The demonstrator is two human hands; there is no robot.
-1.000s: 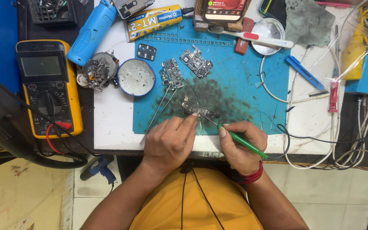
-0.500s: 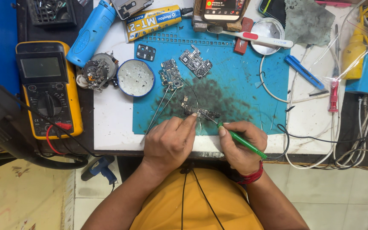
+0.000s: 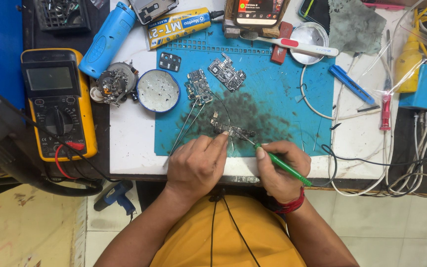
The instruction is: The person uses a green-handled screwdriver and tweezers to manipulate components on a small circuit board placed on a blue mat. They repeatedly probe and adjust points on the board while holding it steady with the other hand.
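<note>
Circuit board: a small dark circuit board (image 3: 231,130) lies on the blue work mat (image 3: 282,99), near the mat's front edge, on a sooty dark patch.
Left hand: the left hand (image 3: 197,165) rests on the mat's front edge, its fingertip (image 3: 223,136) pressed down on the near side of the board; the other fingers are curled, clasping nothing.
Right hand: the right hand (image 3: 281,168) is closed around a green-handled soldering iron (image 3: 278,163), pen-fashion, with the metal tip reaching the board's right end.
Tweezers: a pair of thin tweezers (image 3: 186,126) lies on the mat just left of the left hand, slanting up toward another board.
Other boards: two more phone boards (image 3: 214,78) sit farther back on the mat, apart from the one being worked.
Tin: a round blue-rimmed tin (image 3: 158,90) stands at the mat's left edge.
Multimeter: a yellow multimeter (image 3: 58,101) lies well to the left, off the mat.
Back of bench: a blue cylinder-shaped tool (image 3: 107,39), a yellow glue tube (image 3: 179,24) and a toothbrush (image 3: 292,45) lie along the far side.
Right side: a red-handled screwdriver (image 3: 385,106) and white cables (image 3: 421,143) lie right of the mat.
</note>
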